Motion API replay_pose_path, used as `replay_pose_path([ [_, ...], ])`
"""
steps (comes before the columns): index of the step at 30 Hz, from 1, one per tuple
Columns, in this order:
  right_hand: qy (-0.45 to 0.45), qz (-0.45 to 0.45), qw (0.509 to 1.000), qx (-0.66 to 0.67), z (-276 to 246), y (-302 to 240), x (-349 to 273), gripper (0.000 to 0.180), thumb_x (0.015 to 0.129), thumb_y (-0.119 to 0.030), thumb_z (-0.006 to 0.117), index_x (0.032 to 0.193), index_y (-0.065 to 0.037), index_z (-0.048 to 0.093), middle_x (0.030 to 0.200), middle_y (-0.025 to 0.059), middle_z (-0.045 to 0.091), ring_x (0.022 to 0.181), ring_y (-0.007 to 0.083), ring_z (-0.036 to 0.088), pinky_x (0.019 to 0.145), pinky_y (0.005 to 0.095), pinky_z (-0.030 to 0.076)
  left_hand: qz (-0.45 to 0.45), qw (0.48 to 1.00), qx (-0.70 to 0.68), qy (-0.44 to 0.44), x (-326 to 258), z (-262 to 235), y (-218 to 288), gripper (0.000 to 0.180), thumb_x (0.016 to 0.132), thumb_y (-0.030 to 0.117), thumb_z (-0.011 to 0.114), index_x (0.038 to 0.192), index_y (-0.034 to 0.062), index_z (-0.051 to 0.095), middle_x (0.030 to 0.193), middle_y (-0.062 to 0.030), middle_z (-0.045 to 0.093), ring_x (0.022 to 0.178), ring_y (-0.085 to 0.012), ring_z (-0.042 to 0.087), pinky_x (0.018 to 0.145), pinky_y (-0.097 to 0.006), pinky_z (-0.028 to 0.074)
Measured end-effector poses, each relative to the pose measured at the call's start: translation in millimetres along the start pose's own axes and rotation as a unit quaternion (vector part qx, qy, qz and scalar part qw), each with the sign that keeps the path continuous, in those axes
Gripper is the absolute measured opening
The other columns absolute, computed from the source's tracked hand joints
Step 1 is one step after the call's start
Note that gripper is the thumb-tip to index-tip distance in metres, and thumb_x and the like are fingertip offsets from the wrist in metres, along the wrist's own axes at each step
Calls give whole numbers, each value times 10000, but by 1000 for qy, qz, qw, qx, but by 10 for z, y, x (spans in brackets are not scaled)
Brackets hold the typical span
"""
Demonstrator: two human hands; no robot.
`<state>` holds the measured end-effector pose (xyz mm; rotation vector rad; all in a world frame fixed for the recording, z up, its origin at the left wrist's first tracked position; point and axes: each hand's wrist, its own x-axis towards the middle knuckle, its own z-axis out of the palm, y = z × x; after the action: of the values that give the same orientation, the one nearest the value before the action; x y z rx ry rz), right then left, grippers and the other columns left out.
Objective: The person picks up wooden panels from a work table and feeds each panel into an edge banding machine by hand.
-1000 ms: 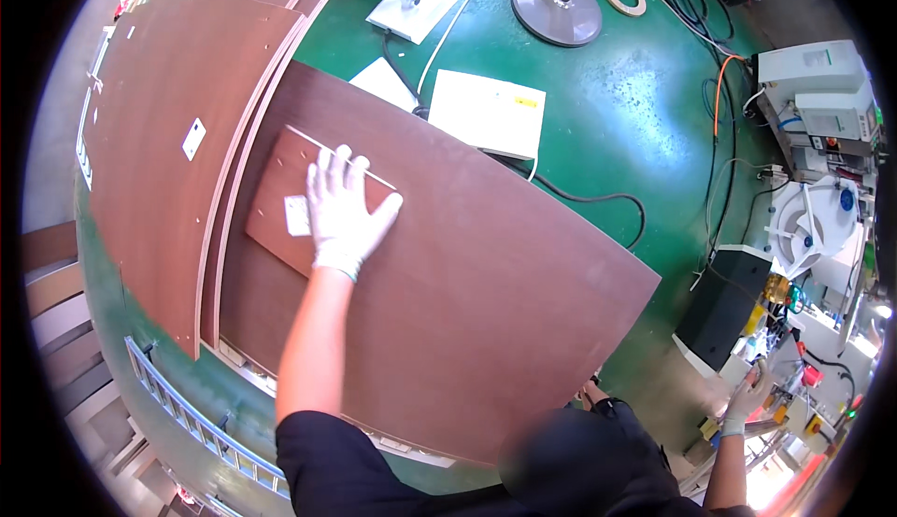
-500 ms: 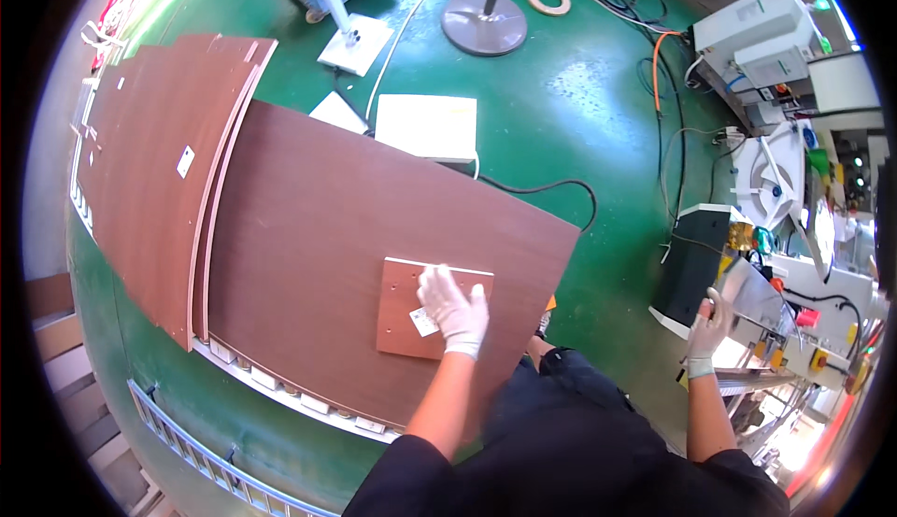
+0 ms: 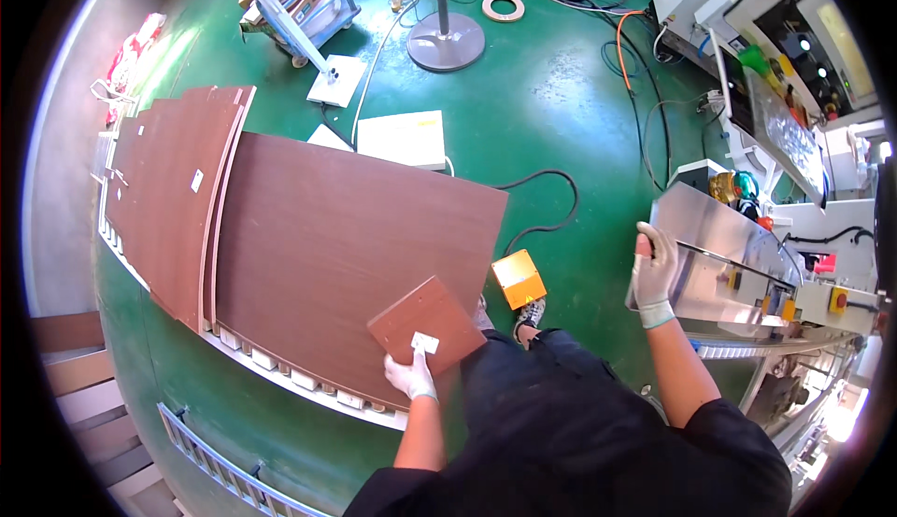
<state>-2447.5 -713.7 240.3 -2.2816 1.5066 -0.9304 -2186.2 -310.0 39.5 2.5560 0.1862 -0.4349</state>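
My left grip (image 3: 411, 377) pinches small brown board (image 3: 434, 310) by lower-left edge, thumb on top beside white label (image 3: 427, 341). Board sits turned cornerwise over right end of large brown panel (image 3: 346, 227), near my leg (image 3: 491, 368). My right grip (image 3: 657, 269) raised near metal cover (image 3: 715, 227); cannot tell whether spread or pressed together.

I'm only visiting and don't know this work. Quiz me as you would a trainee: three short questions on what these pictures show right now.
1. Which hand holds the small square brown wood-look panel with a white label?
2. True or false: both hands are touching that panel.
3. Fill in: the square orange-yellow box sits on the green ____.

Key:
1. The white-gloved left hand.
2. False; the white-gloved right hand is away from it.
3. Floor.
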Motion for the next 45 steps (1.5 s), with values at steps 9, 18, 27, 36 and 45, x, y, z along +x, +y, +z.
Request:
replay_pose_path([
  [9, -25, -43, 995, 86, -63, 179, -32, 147, 925, -140, 680, 1034, -66, 745, 957, 101, 730, 926, 314, 668, 846, 414, 508, -400, 820, -376, -162, -1205, 131, -1167, 618, 971, 370, 723, 1460, 96, 464, 1498, -114, 525, 1311, -355, 536, 1091, -546, 438],
  [18, -74, -127, 984, 99, -324, 319, -233, 189, 891, -167, 734, 1072, -111, 752, 1025, 121, 738, 969, 336, 691, 858, 444, 526, -107, 817, -551, -134, -1499, -291, -364, 524, 1002, 373, 680, 1348, -2, 562, 1282, -154, 650, 1106, -316, 640, 908, -516, 555],
  [27, -257, 118, 839, 465, -1332, 349, -1040, 649, 944, -223, 766, 1498, -52, 474, 1292, 141, 648, 1119, 221, 647, 999, 360, 519, 169, 749, -442, -463, -1821, -1025, 1635, 596, 996, 292, 695, 1495, 67, 458, 1449, -93, 554, 1303, -252, 542, 1127, -448, 434],
  [36, 99, 324, 873, 351, -2173, 1293, -2021, 327, 1096, -261, 519, 1134, 41, 637, 968, 72, 701, 929, 165, 648, 813, 313, 519, 427, 641, -80, -633, -3148, 76, 3521, 377, 1099, 252, 514, 1296, -59, 597, 1225, -117, 651, 1135, -201, 588, 1018, -338, 456],
  [45, 464, 479, 595, 448, -2634, 2029, -3039, 519, 1111, -523, 363, 1045, -74, 614, 756, 43, 647, 549, 146, 569, 484, 277, 415, 858, 467, 89, -194, -3581, 1145, 3414, 475, 890, 301, 662, 1287, 46, 602, 1395, -201, 556, 1335, -435, 473, 1160, -529, 346],
])
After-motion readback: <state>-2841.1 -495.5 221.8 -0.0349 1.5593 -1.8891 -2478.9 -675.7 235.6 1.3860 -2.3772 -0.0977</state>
